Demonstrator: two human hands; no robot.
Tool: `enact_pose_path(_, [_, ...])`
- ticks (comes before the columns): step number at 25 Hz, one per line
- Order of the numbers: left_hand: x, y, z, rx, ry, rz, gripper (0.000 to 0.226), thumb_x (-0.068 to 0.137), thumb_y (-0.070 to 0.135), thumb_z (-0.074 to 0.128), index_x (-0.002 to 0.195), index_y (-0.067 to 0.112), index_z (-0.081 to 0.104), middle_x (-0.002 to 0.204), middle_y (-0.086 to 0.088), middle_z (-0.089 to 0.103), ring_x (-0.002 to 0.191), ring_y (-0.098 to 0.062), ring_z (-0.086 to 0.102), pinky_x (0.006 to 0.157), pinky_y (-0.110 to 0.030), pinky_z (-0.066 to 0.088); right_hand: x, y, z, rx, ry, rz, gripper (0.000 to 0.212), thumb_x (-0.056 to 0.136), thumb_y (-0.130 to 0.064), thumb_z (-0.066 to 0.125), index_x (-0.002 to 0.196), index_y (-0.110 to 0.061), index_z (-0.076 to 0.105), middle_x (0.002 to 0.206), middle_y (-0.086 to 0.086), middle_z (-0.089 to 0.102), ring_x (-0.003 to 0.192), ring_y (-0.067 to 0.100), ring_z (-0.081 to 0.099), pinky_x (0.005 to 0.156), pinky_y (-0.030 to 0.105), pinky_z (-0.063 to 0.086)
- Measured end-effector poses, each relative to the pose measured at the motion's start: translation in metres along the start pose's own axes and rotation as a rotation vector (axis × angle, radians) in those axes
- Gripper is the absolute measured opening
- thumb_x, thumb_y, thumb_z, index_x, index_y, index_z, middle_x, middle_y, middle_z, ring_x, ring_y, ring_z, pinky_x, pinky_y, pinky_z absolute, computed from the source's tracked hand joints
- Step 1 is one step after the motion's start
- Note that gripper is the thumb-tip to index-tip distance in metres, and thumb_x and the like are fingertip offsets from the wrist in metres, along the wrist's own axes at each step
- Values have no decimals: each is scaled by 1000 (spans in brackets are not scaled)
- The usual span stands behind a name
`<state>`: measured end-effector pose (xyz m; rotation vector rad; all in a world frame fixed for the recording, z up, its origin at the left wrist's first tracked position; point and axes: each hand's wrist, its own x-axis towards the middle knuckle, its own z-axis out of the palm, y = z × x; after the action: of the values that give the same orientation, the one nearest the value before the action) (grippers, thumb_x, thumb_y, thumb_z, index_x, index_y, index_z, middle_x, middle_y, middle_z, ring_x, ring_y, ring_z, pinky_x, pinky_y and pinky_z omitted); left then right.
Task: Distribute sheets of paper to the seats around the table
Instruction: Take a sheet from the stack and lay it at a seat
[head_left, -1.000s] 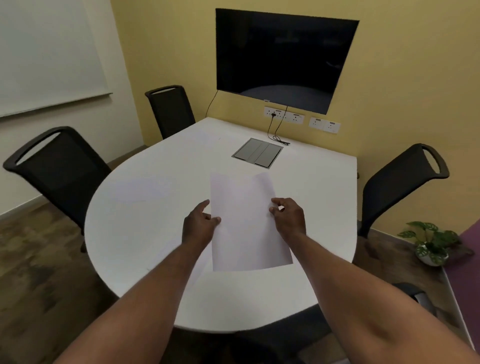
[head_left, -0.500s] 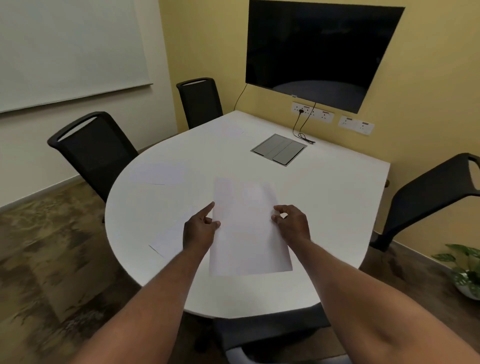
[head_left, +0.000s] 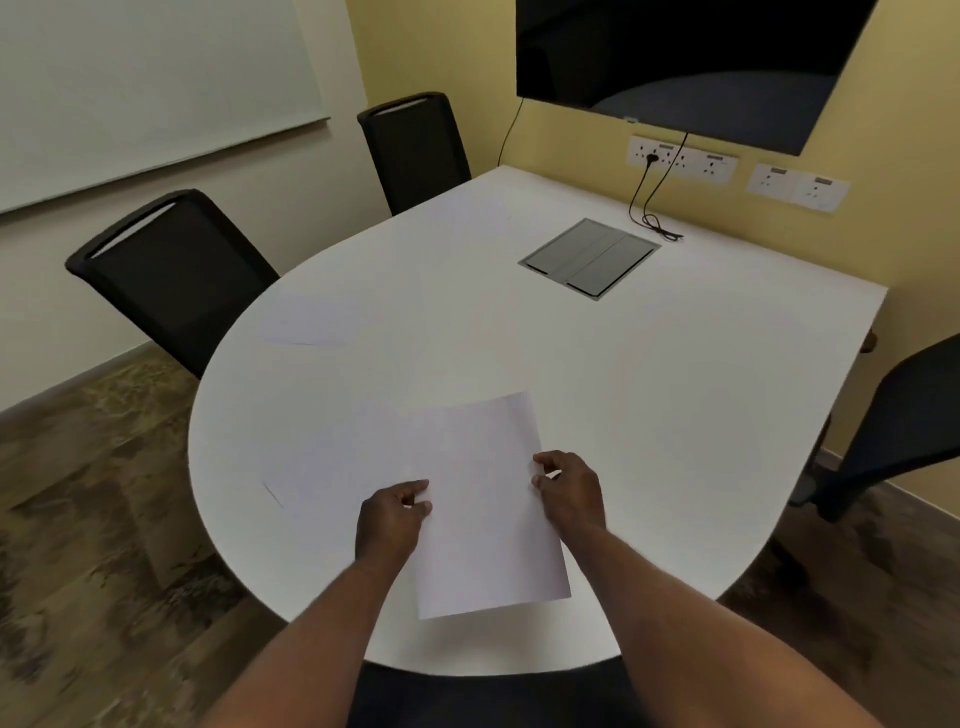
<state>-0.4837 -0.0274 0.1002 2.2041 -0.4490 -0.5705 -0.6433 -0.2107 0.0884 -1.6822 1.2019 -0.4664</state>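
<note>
Both hands are seen low in the centre of the frame, over the near edge of a white table (head_left: 649, 395). By the left hand (head_left: 392, 517), the left edge of a white sheet of paper (head_left: 485, 509) is pinched between thumb and fingers; by the right hand (head_left: 571, 491), the right edge of the same sheet is gripped with curled fingers. Whether one sheet or a thin stack is held cannot be told.

At the far left of the frame, a black mesh-backed chair (head_left: 171, 270) is drawn up to the table's curved edge, below a whiteboard (head_left: 140, 88) on the wall. On the tabletop just in front of that chair, a faint sheet (head_left: 306, 319) is laid flat. Lower left of the held paper, another pale sheet (head_left: 332, 467) is seen lying on the table, its corner marked by a thin shadow line. A second black chair (head_left: 413, 148) stands in the upper centre, and a further faint sheet (head_left: 467, 215) appears to lie before it, though this is hard to make out.

Right of centre, a grey cable hatch (head_left: 589, 258) is set into the tabletop. Above it, a dark wall screen (head_left: 685, 57) and wall sockets (head_left: 680, 160) are mounted on the yellow wall. At the right edge, part of a third chair (head_left: 904, 421) is visible.
</note>
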Motion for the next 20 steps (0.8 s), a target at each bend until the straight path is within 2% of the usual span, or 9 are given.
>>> enact_pose_path(6, [35, -28, 58, 57, -71, -76, 35, 85, 13, 75, 119, 21, 74, 119, -2, 73, 105, -16, 66, 93, -21, 46, 33, 54, 3, -32, 3, 104, 27, 82, -11, 69, 102, -29, 70, 97, -12, 64, 86, 12, 64, 72, 27, 48])
enact_pose_path(11, [57, -50, 91, 100, -90, -114, 37, 87, 15, 73, 123, 23, 72, 121, -4, 72, 109, -18, 66, 92, -23, 46, 41, 94, 19, -30, -11, 179, 26, 84, -10, 69, 102, -29, 70, 97, -10, 64, 84, 13, 64, 74, 31, 51])
enact_pose_path(17, [69, -70, 114, 123, -77, -152, 39, 86, 14, 74, 124, 23, 72, 107, -1, 70, 101, -19, 66, 89, -22, 45, 53, 124, 31, -31, -36, 213, 27, 83, -9, 70, 104, -27, 69, 97, -9, 64, 81, 8, 62, 64, 21, 44])
enact_pose_path(20, [72, -75, 120, 139, -69, -167, 39, 86, 14, 73, 124, 23, 72, 104, 0, 68, 98, -17, 64, 88, -21, 44, 57, 131, 37, -35, -50, 224, 28, 84, -9, 70, 106, -26, 69, 97, -9, 63, 81, 4, 60, 64, 18, 42])
